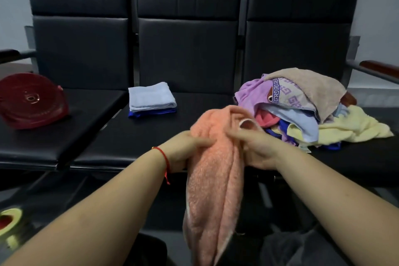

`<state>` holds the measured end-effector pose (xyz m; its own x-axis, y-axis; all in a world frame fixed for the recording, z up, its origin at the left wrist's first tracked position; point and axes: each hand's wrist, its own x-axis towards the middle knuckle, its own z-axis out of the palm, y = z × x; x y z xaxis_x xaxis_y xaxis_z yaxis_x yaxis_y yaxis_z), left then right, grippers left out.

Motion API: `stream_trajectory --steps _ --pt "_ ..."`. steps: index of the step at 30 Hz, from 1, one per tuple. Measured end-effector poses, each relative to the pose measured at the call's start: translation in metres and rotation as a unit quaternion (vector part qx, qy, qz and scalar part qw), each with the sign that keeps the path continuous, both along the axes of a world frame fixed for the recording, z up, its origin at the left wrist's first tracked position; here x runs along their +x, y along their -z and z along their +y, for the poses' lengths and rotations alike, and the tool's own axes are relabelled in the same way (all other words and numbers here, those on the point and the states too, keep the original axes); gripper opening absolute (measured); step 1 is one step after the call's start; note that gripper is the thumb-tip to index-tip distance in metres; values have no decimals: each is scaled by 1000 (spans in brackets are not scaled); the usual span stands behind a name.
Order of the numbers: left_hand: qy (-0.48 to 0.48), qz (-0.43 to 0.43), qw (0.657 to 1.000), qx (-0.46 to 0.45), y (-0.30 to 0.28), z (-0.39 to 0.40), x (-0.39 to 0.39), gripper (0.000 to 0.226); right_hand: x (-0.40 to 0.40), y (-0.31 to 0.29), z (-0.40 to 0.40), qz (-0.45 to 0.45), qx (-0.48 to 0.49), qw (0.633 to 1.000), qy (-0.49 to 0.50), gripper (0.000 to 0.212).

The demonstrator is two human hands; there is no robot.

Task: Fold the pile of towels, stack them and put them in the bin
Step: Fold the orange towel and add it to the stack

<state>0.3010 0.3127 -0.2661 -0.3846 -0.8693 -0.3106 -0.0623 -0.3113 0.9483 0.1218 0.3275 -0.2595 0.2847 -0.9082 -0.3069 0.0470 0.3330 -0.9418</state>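
Head view: a salmon-pink terry towel [212, 179], thick-piled and bunched lengthwise into a long roll, is hanging down in front of the middle seat, its lower end trailing below seat level. The left hand [183, 150] is gripping the towel's left side near the top, thumb lying across the pile; a thin red string bracelet [165, 163] is circling that wrist. The right hand [257, 149] is gripping the towel's right side, fingers curling into the cloth just below a small hemmed loop at the top edge. A three-seat bench [187, 49] of smooth black leatherette, with square padded backs, is spanning the scene. On the middle seat a folded stack [151, 99] is lying flat: a pale blue towel on top, a royal-blue one beneath, edges roughly squared. On the right seat a loose pile of towels [306, 110] is heaping up, crumpled: a tan one on top, a lilac one with a key-pattern border, light blue, pink, dark blue and a soft yellow one spreading at the base. On the left seat a round dark-red bin [32, 100] is lying tilted, ribbed and glossy, well apart from the stack.
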Motion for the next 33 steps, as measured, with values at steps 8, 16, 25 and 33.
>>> stream_trajectory --steps 8,16,25,33 --pt "-62 42 997 26 -7 -3 5 37 -3 1 -7 -76 69 993 59 33" --pt "-170 2 985 -20 -1 -14 15 23 -24 -1 -16 -90 16 978 186 17" --pt "-286 -51 956 -24 6 -23 46 47 -70 7 -22 -95 36 965 241 16" --pt "-274 82 958 -17 -28 -9 54 20 -84 -15 1 -96 57 978 174 21"
